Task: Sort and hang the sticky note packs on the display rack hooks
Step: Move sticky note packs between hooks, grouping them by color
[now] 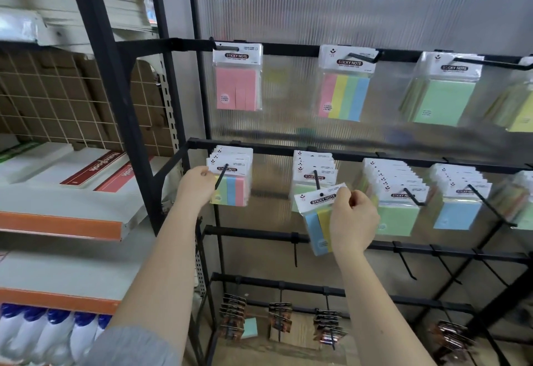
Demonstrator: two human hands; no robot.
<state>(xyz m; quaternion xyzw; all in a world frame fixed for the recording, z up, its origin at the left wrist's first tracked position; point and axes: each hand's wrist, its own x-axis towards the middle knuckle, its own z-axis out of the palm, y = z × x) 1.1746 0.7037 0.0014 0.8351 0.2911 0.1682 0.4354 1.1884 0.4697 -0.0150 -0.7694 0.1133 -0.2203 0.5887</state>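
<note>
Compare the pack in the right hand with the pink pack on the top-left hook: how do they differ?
The held pack shows blue and yellow strips; the pink pack is one colour. The held pack is tilted, off any hook, pinched by the right hand; the pink pack hangs straight. Both carry a STICKY NOTE header.

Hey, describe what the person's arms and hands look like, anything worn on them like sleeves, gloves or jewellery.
Both forearms are bare, and so are the left hand and right hand: no gloves, and no watch or rings visible. A grey sleeve covers the left upper arm, ending near the elbow. No sleeve shows on the right arm within the frame.
</note>
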